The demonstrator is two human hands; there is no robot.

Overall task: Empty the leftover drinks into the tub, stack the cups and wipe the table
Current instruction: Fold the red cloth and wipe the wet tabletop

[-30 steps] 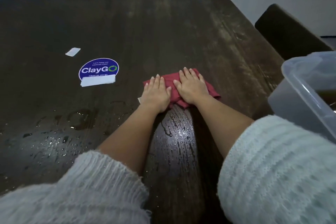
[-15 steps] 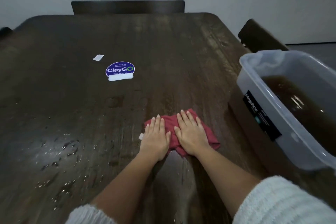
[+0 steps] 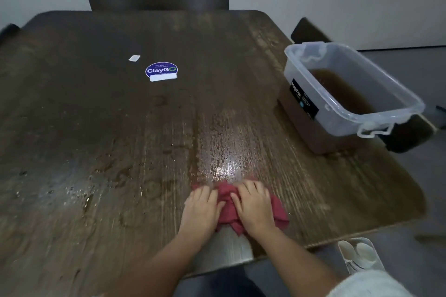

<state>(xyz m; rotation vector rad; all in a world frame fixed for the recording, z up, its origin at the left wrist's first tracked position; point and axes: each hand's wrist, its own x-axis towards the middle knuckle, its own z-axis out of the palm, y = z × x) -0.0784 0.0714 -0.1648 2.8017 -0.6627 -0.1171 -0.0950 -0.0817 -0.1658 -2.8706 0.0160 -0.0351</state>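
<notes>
A crumpled red cloth (image 3: pixel 228 210) lies on the dark wooden table (image 3: pixel 120 140) near its front edge. My left hand (image 3: pixel 200 212) presses flat on the cloth's left part and my right hand (image 3: pixel 255 207) on its right part, side by side. A wet shiny streak (image 3: pixel 224 152) runs from the cloth toward the table's middle. Scattered droplets (image 3: pixel 82 195) sit to the left. A clear plastic tub (image 3: pixel 347 96) holding brown liquid stands at the table's right edge. No cups are visible on the table.
A round blue ClayGO sticker (image 3: pixel 161 71) and a small white tag (image 3: pixel 134 58) lie toward the far middle. Dark chairs stand at the far side (image 3: pixel 156 2) and far right (image 3: pixel 309 31). A white object (image 3: pixel 359 257) lies on the floor at the lower right.
Both hands have pulled the red cloth back toward the table's front edge, leaving a wet streak ahead of it. The view has drawn back, showing the whole tub.
</notes>
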